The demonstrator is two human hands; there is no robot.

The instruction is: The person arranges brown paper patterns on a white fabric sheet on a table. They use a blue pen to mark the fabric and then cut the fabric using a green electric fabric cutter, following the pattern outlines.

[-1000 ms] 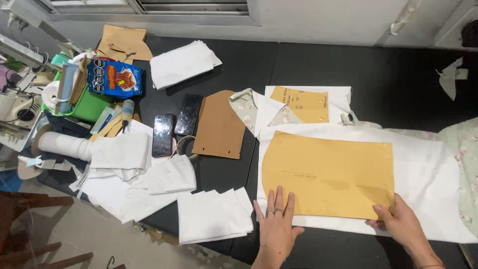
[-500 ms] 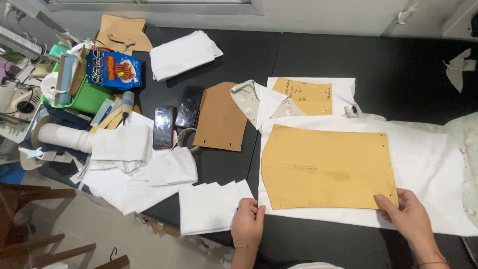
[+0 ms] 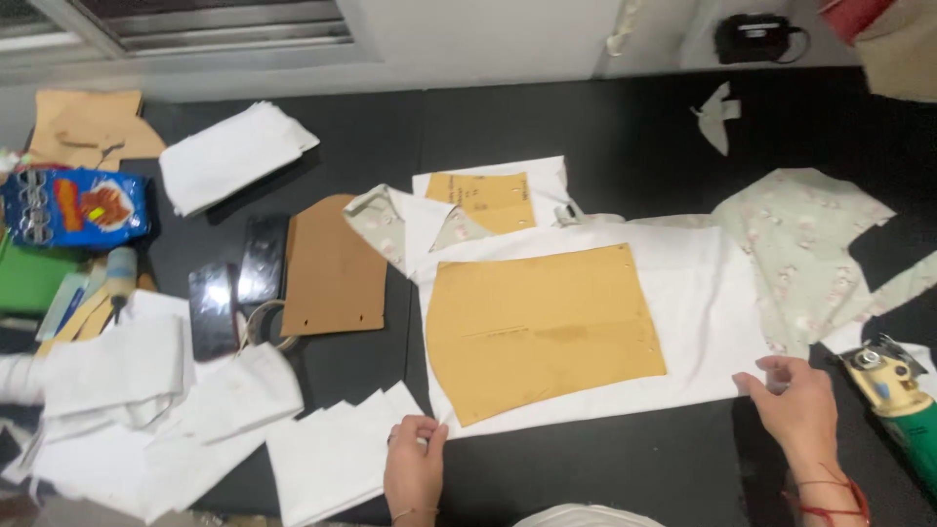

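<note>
Now both my hands have slid off the pattern to the cloth edge | left hand (image 3: 414, 466) pinching near-left corner of white fabric (image 3: 698, 293) | right hand (image 3: 802, 407) fingers loosely curled, gripping right edge | tan paper pattern (image 3: 542, 327) lies flat on top, uncovered.

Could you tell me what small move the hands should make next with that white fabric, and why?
Probably draw the white fabric taut and flat. The left hand pinches its near left corner and the right hand grips its near right edge, while the large tan paper pattern lies on top, so smoothing the cloth beneath seems the likely next step.
</note>
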